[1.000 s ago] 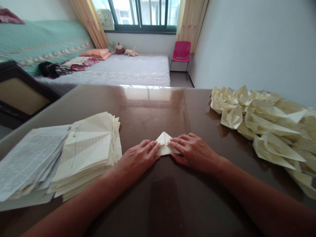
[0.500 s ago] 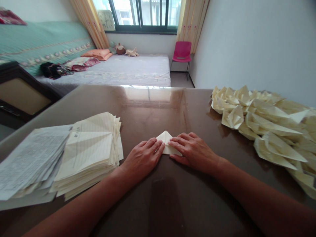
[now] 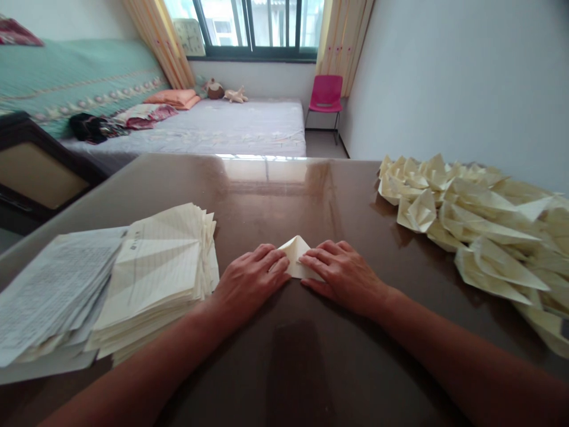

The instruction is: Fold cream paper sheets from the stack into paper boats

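Brown glossy table (image 3: 288,367): carried everything listed here up to the folded pieces.
Left hand (image 3: 249,279): lay palm down with fingers stretched flat; gripped nothing; pressed fingertips on the paper's left edge.
Right hand (image 3: 342,276): lay likewise flat and open; pressed fingertips on the paper's right edge.
Folded paper (image 3: 297,258): cream, pointed away; sat mid-table between both hands, touching both.
Lined sheets (image 3: 155,267): stacked near the left hand, apart from it.
Printed sheets (image 3: 48,284): fanned further left.
Folded pieces (image 3: 480,219): heaped at right, well apart from the hands.
Bed (image 3: 231,121), pink chair (image 3: 326,95), window (image 3: 253,24): stood beyond the table.
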Available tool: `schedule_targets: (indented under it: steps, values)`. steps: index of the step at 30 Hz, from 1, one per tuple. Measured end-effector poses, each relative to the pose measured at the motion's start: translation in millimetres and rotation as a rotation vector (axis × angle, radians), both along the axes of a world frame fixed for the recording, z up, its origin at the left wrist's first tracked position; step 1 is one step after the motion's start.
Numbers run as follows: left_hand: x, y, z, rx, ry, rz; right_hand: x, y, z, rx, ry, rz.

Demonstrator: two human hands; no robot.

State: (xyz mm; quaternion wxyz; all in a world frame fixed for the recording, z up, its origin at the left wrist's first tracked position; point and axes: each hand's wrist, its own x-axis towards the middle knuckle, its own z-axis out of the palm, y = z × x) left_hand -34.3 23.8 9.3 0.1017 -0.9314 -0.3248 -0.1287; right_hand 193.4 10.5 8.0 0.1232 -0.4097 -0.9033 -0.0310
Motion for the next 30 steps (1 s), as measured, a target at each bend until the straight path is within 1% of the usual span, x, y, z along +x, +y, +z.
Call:
schedule_targets:
  steps: [3,6,9,14,22,24,26,30]
  values:
    - [-7,6,2.1,-0.084,-0.051,0.032,1,1,-1.3,-0.003,-0.002,-0.001]
    - [-11,7,0.7,-0.163,-0.102,0.059,2,1,-1.5,-0.005,0.009,-0.01]
    - [-12,8,-2.1,-0.185,-0.102,0.058,2,1,-1.4,-0.021,0.023,-0.011]
    - [-11,12,-6.7,-0.093,-0.004,-0.058,2,3,-2.2,-0.037,0.049,-0.001]
    - [-14,12,-3.7,-0.007,0.073,-0.136,2,3,-1.6,-0.057,0.074,-0.021]
    - [-12,11,-3.3,0.023,0.114,-0.131,1,3,-2.6,-0.062,0.082,-0.024]
    - [-8,9,-3.6,0.059,0.144,-0.1,1,3,-4.1,-0.064,0.09,-0.031]
    - [0,2,-2.7,0.126,0.157,-0.07,1,3,-4.8,-0.047,0.105,-0.034]
